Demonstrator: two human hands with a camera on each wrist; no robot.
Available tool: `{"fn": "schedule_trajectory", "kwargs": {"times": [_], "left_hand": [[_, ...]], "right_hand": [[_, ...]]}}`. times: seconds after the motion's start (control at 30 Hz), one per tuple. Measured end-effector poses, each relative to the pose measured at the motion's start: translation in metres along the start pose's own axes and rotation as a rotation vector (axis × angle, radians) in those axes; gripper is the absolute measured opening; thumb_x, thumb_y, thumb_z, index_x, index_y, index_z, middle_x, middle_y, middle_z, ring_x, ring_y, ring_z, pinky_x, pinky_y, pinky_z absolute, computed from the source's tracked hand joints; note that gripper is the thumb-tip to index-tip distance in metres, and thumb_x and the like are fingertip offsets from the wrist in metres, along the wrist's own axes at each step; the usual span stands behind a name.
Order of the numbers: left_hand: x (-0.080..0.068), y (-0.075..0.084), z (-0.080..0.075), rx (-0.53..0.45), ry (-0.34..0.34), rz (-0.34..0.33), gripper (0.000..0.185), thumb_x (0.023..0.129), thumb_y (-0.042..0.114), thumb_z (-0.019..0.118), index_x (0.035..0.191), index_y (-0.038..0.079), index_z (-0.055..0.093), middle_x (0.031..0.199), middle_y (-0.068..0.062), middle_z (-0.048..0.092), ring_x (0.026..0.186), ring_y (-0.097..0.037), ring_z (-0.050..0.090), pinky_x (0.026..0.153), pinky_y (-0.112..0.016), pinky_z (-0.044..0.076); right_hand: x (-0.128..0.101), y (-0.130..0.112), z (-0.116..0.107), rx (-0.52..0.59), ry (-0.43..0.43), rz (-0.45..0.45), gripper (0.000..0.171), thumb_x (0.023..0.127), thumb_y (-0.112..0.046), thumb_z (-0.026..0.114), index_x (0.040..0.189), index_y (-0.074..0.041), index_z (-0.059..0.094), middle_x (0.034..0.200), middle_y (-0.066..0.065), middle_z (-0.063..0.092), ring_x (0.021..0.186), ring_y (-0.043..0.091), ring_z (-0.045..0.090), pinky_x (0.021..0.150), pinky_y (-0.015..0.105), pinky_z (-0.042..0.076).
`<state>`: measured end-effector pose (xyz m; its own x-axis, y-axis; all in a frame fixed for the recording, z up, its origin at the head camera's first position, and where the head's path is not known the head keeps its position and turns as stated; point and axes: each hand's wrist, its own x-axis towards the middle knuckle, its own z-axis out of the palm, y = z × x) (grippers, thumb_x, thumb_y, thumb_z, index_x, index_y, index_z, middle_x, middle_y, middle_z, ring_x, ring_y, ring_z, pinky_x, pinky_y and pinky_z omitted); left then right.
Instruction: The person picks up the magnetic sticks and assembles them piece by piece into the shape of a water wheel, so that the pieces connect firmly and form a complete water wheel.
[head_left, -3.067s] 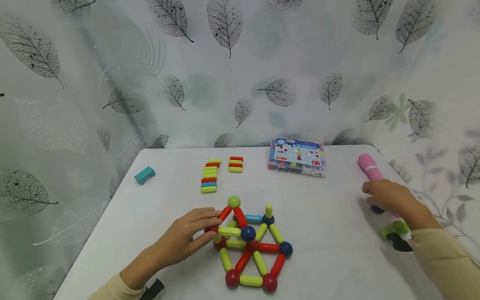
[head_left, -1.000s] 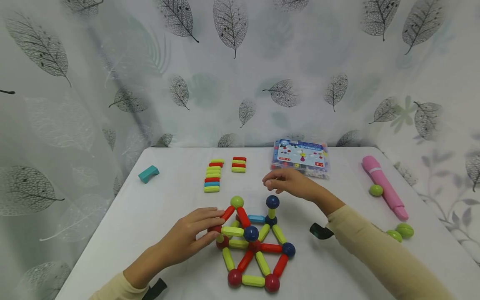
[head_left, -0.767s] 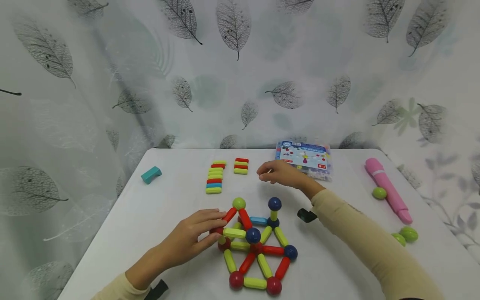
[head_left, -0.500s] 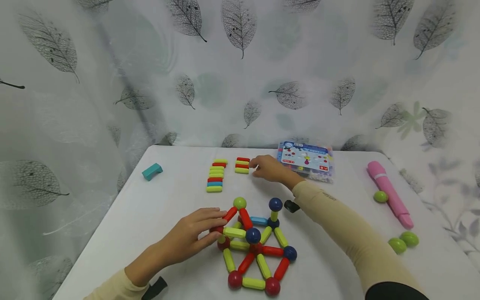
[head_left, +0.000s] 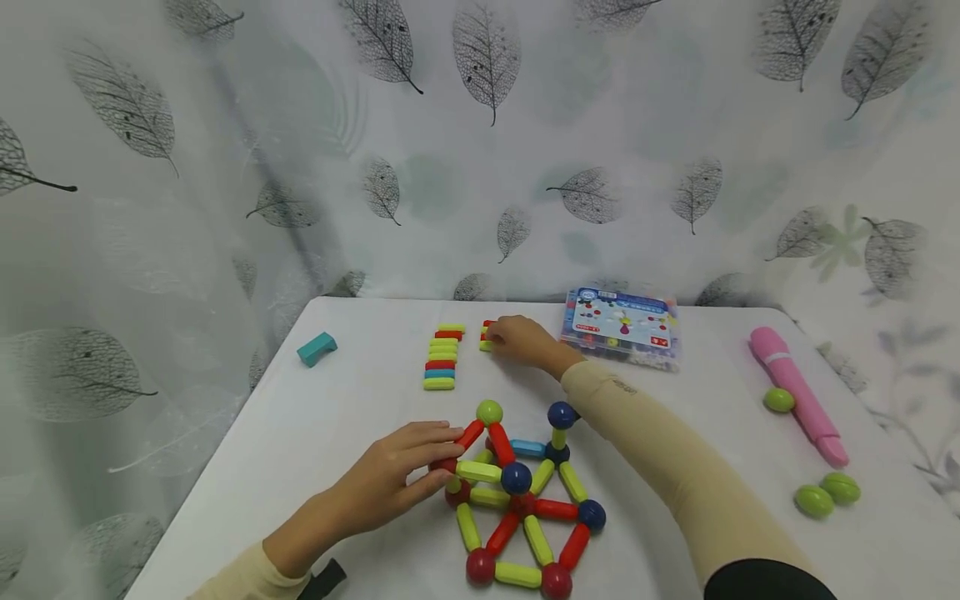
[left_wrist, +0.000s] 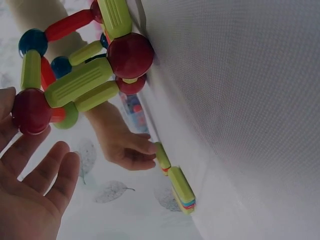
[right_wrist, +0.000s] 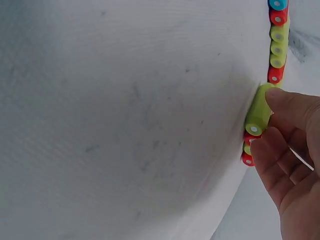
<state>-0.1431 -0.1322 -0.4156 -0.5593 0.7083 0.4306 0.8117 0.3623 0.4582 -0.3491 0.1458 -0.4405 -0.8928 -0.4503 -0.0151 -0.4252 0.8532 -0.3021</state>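
A structure of coloured magnetic sticks and balls stands on the table. My left hand (head_left: 405, 467) holds a red ball (left_wrist: 32, 111) at its upper left corner, with thumb and fingertips around it; the other fingers are spread. At the back my right hand (head_left: 525, 340) is over a short row of sticks. In the right wrist view, its thumb is against the front green stick (right_wrist: 259, 110) and its fingertips lie by a red stick (right_wrist: 248, 159), with a gap between thumb and fingers. A blue ball (head_left: 562, 415) tops an upright green stick on the structure's far side.
A longer row of sticks (head_left: 440, 358) lies just left of the short one. A teal block (head_left: 317, 349) is at the left, a clear parts box (head_left: 622, 327) at the back. On the right are a pink rod (head_left: 798, 396) and several green balls (head_left: 813, 502).
A blue ball now sits on the upright green stick. From the right side, my right hand has swept across to the short stick row. My left hand has stayed on the structure.
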Motion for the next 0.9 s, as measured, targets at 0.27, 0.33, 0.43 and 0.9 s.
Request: {"fn": "schedule_trajectory", "kwargs": {"times": [0.27,0.33,0.43,0.9], "left_hand": [[0.000,0.001,0.002,0.006,-0.007,-0.016,0.043,0.091,0.017,0.078,0.132,0.015,0.070,0.138,0.003,0.065,0.130,-0.020,0.059,0.096,-0.037,0.056],[0.000,0.002,0.001,0.006,-0.008,-0.017,0.043,0.091,0.017,0.078,0.132,0.015,0.069,0.138,0.003,0.064,0.130,-0.020,0.058,0.096,-0.038,0.056],[0.000,0.002,0.001,0.001,-0.003,-0.015,0.042,0.090,0.017,0.079,0.132,0.015,0.070,0.138,0.004,0.064,0.130,-0.019,0.058,0.097,-0.038,0.056],[0.000,0.000,0.001,0.003,-0.006,-0.023,0.044,0.090,0.018,0.079,0.133,0.017,0.069,0.139,0.005,0.064,0.131,-0.019,0.058,0.097,-0.038,0.055]], "right_hand": [[-0.005,0.003,0.005,-0.026,-0.054,0.021,0.030,0.095,-0.023,0.074,0.122,-0.009,0.073,0.110,0.003,0.069,0.101,0.020,0.062,0.099,0.039,0.053],[-0.006,0.002,0.005,-0.040,-0.068,0.016,0.029,0.095,-0.023,0.074,0.121,-0.010,0.073,0.110,0.004,0.069,0.101,0.020,0.062,0.098,0.039,0.053],[-0.007,0.003,0.005,-0.046,-0.081,0.018,0.028,0.095,-0.023,0.073,0.121,-0.012,0.073,0.112,0.003,0.069,0.101,0.020,0.061,0.099,0.038,0.053],[-0.058,0.015,-0.023,0.274,-0.010,0.043,0.032,0.097,-0.023,0.069,0.127,-0.009,0.069,0.110,0.005,0.070,0.098,0.020,0.062,0.088,0.035,0.055]]}}
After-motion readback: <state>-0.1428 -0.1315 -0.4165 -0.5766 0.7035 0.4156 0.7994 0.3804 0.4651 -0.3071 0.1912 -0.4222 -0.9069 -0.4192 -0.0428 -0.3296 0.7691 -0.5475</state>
